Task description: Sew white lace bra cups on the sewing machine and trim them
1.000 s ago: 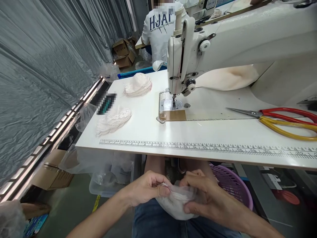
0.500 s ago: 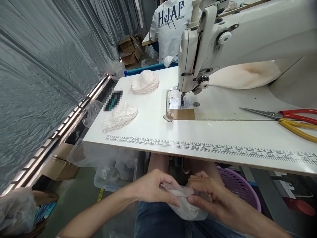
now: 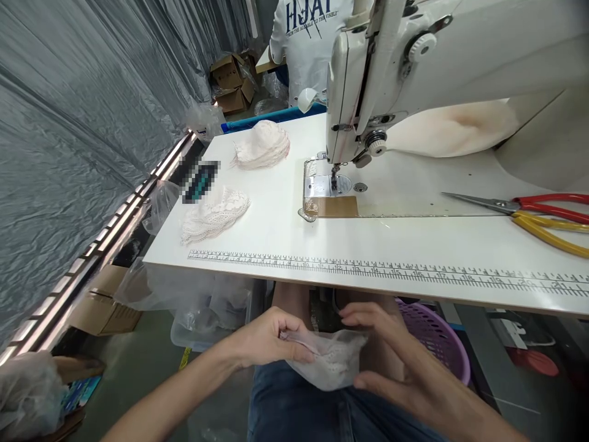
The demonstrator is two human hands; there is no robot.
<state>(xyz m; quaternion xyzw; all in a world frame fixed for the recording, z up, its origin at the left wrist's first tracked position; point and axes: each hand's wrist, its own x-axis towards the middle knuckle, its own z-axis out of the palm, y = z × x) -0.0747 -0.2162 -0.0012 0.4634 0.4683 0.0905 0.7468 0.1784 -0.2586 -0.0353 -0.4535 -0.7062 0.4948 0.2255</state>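
The sheer white bundle [image 3: 332,363] lies over the lap [image 3: 299,408], its long axis running rightward from the pinching grip of the left hand [image 3: 269,339] toward the right hand [image 3: 394,353], whose grip is widely parted, thumb contact undetermined.

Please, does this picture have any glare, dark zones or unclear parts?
In the head view, the silvery curtain carries a sheen and the lower right corner falls dark; in the same head view, a pixelated patch hides something at the tabletop's left edge, and the pale bundle in the left hand looks washed out, details unclear.
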